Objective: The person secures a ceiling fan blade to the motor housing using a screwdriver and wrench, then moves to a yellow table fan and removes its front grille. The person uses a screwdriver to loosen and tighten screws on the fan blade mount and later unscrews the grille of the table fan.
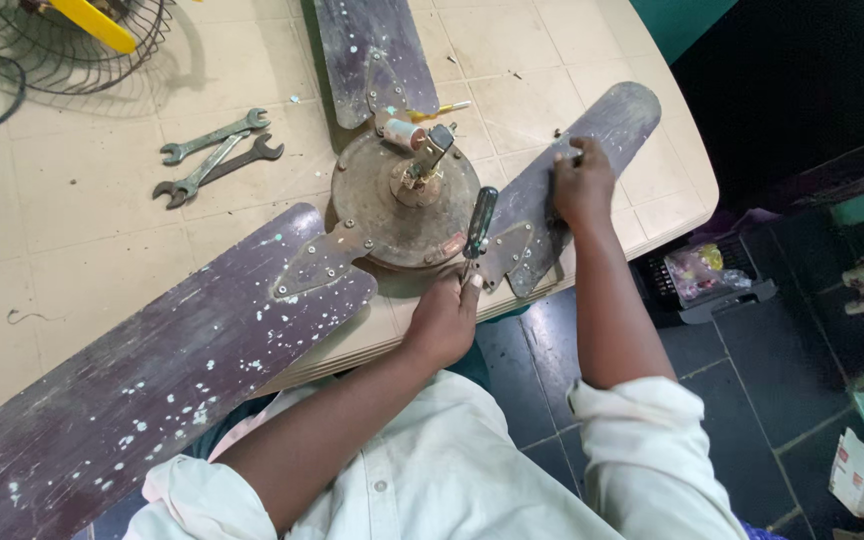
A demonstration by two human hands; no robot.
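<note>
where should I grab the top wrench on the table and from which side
Take the top wrench by its narrow middle shaft, coming straight down from above. It lies flat and its lower end overlaps the other wrenches, so the free upper right half suits the fingers best.

Rusty matt metal motor housing (402, 205), paint-flecked dull fan blades (152, 380), glossy plastic screwdriver handle (480, 220), grey metal spanners (214, 155).
</note>
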